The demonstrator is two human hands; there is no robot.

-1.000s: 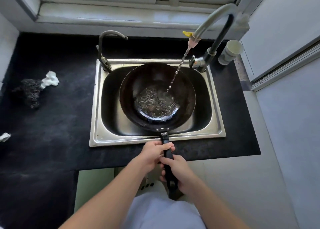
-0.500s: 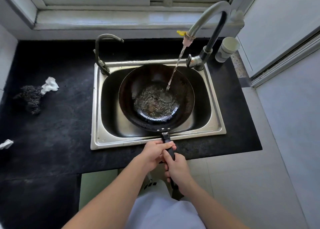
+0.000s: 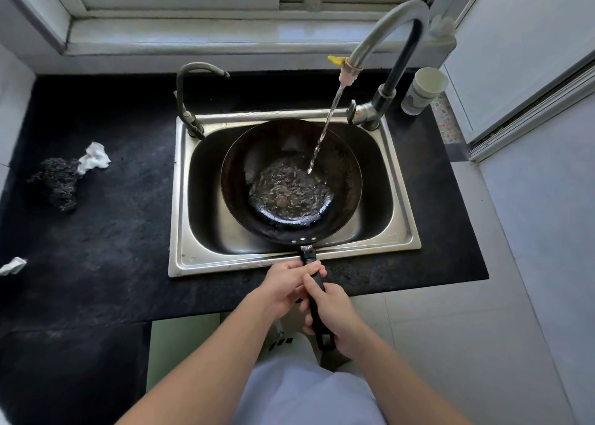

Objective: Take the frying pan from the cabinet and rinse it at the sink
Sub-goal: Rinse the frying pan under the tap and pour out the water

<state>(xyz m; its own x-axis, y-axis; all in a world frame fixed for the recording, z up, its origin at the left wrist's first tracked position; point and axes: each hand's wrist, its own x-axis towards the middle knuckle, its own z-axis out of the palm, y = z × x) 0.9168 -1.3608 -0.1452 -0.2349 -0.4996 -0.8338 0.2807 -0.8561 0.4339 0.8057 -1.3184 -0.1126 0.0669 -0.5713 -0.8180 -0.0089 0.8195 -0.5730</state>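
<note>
A dark round frying pan (image 3: pixel 257 173) sits inside the steel sink (image 3: pixel 180 199), its long black handle reaching over the sink's front rim toward me. Water runs from the tall curved tap (image 3: pixel 380 35) into the pan and pools in its bottom. My left hand (image 3: pixel 283 286) grips the handle close to the sink rim. My right hand (image 3: pixel 331 312) grips the same handle just behind it, nearer the handle's end.
A second, smaller tap (image 3: pixel 190 102) stands at the sink's back left corner. A white cup (image 3: pixel 421 89) stands by the tall tap. On the black counter (image 3: pixel 112 231) to the left lie a steel scrubber (image 3: pixel 58 183) and crumpled white paper (image 3: pixel 95 159). A window sill runs behind.
The pool of water in the pan has grown slightly. Both hands have kept their grip on the handle, the right one shifting a little along it; the view has tilted a little.
</note>
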